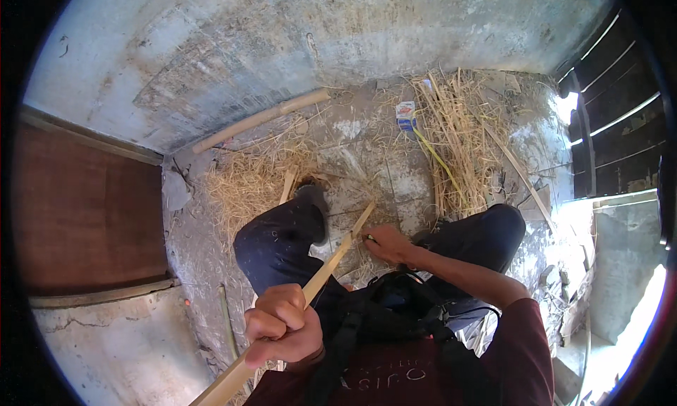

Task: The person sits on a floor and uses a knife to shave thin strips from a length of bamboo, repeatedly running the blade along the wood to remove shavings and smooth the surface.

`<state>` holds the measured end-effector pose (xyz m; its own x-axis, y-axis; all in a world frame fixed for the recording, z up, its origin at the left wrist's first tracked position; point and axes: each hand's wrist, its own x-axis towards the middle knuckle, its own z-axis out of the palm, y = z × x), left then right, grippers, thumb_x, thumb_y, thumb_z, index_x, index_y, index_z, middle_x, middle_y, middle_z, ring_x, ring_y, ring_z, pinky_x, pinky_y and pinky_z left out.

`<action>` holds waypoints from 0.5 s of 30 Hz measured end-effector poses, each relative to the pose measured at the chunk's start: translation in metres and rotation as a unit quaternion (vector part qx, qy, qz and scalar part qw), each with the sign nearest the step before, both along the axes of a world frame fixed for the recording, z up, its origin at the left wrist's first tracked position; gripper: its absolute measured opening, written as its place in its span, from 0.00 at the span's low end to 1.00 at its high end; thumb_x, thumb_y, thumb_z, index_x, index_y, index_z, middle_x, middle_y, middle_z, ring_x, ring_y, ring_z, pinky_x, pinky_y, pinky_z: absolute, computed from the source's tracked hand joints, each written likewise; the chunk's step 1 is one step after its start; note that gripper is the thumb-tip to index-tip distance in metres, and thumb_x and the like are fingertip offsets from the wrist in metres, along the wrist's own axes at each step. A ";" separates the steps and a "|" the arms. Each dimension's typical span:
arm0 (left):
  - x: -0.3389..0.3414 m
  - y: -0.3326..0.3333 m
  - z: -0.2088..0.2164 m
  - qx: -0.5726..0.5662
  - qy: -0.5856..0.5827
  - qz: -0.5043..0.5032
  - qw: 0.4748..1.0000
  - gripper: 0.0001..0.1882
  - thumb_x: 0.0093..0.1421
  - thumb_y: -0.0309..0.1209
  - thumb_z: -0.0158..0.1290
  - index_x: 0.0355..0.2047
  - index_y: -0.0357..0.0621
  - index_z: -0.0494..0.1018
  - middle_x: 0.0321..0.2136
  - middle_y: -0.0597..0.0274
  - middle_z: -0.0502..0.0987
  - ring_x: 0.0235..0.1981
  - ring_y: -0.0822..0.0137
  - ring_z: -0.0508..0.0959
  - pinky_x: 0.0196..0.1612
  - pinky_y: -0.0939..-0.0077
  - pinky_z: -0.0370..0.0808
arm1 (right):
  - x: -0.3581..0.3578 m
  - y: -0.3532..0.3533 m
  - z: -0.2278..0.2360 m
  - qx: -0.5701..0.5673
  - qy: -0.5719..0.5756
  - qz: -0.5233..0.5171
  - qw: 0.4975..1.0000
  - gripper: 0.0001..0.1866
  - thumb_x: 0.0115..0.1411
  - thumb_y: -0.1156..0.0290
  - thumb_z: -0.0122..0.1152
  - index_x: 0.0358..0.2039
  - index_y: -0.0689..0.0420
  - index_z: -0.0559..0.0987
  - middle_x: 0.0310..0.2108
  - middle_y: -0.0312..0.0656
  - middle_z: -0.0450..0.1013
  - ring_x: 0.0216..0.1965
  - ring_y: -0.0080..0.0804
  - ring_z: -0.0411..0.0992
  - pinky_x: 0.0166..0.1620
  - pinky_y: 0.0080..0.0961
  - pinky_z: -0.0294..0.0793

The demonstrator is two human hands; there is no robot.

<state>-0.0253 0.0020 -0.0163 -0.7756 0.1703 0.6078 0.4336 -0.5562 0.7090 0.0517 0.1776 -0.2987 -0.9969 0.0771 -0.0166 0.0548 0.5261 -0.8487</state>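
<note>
My left hand point(285, 325) is wrapped round a long pale strip of split bamboo or wood point(326, 271). The strip runs slantwise from the lower left edge up between my knees, and its far end tapers toward the floor. Close to the right side of that far part is my right hand point(389, 244), closed in a fist. A small dark bit shows at its knuckles, beside the strip; most of what it holds is hidden, so I cannot tell its kind.
Curly shavings point(257, 177) are heaped at the far left, near a thick bamboo pole point(264, 120) along the wall. Far right lies a bundle of thin strips point(455, 145), with a small blue-and-white packet point(405, 115) beside it. A brown panel point(95, 205) stands left.
</note>
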 end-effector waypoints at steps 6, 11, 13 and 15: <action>0.002 -0.004 -0.002 -0.001 0.033 -0.029 0.999 0.37 0.74 0.68 0.39 0.19 0.53 0.55 0.07 0.75 0.53 0.08 0.80 0.48 0.13 0.78 0.46 | 0.005 -0.007 -0.011 -0.013 -0.034 -0.013 0.999 0.17 0.66 0.66 0.58 0.50 0.62 0.83 0.30 0.62 0.78 0.35 0.66 0.78 0.41 0.59 0.74; 0.003 -0.008 -0.003 -0.008 0.044 -0.035 0.998 0.36 0.75 0.67 0.38 0.19 0.52 0.55 0.07 0.74 0.54 0.07 0.80 0.49 0.13 0.79 0.47 | 0.005 -0.016 0.000 -0.010 -0.015 -0.040 0.999 0.16 0.65 0.68 0.59 0.50 0.62 0.83 0.29 0.61 0.78 0.33 0.66 0.77 0.39 0.58 0.74; 0.005 -0.005 -0.005 -0.007 0.058 -0.028 0.998 0.36 0.76 0.68 0.30 0.20 0.56 0.52 0.07 0.75 0.51 0.08 0.81 0.46 0.13 0.79 0.43 | 0.003 -0.014 0.003 -0.015 -0.040 -0.027 0.999 0.16 0.65 0.67 0.60 0.48 0.62 0.83 0.30 0.60 0.78 0.33 0.66 0.77 0.39 0.59 0.74; 0.006 -0.008 -0.008 -0.005 0.062 -0.020 0.998 0.36 0.76 0.68 0.30 0.20 0.55 0.52 0.07 0.75 0.51 0.08 0.81 0.46 0.13 0.78 0.43 | 0.002 -0.014 0.007 -0.027 -0.070 -0.014 0.997 0.15 0.65 0.65 0.61 0.45 0.62 0.83 0.30 0.58 0.79 0.35 0.65 0.78 0.41 0.60 0.76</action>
<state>-0.0192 -0.0059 -0.0242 -0.6874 0.2070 0.6962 0.4952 -0.5677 0.6577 0.0533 0.1635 -0.2915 -0.9820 0.1005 -0.1601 0.1888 0.4766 -0.8586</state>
